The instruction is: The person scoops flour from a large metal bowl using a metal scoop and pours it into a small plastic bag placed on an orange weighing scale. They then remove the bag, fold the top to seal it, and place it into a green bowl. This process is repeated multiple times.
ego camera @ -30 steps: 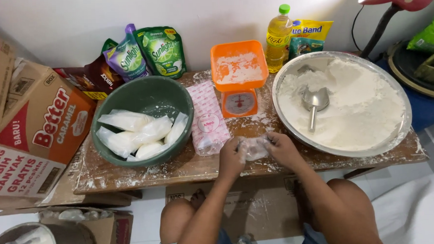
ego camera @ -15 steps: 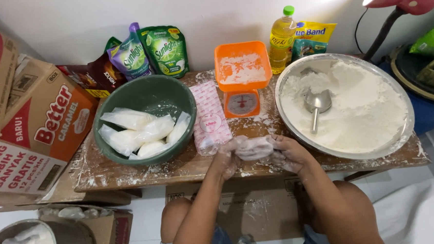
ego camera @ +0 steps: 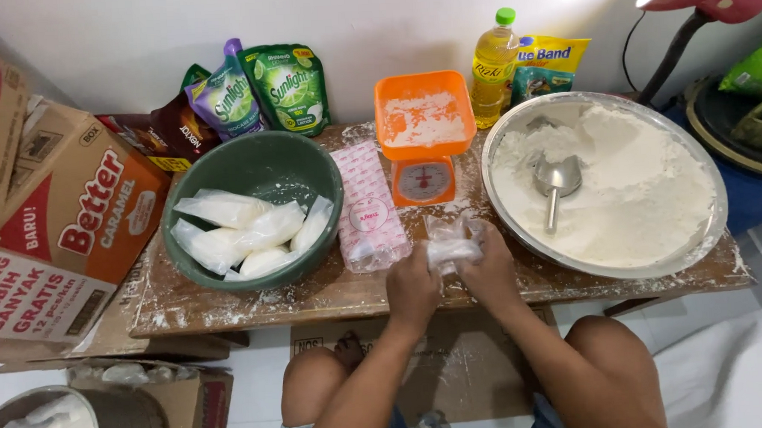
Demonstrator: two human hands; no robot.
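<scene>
Head view, both hands' fingers [ego camera: 465,266] grasping small plastic bag [ego camera: 451,245], floury wooden table [ego camera: 256,301], white wall [ego camera: 373,26]

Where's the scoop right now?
In the head view, the metal scoop lies in the flour in the big metal basin on the table's right side, right of the orange scale, beyond the right hand.

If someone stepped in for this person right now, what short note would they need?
Hands: left hand and right hand both hold a small clear bag of white powder at the table's front edge.
Things: metal scoop lies in the big metal basin of flour; orange scale has powder in its tray; a pack of empty bags lies beside it.
Done: several filled bags in the green bowl.
Left: plenty of flour remains in the basin.
</scene>
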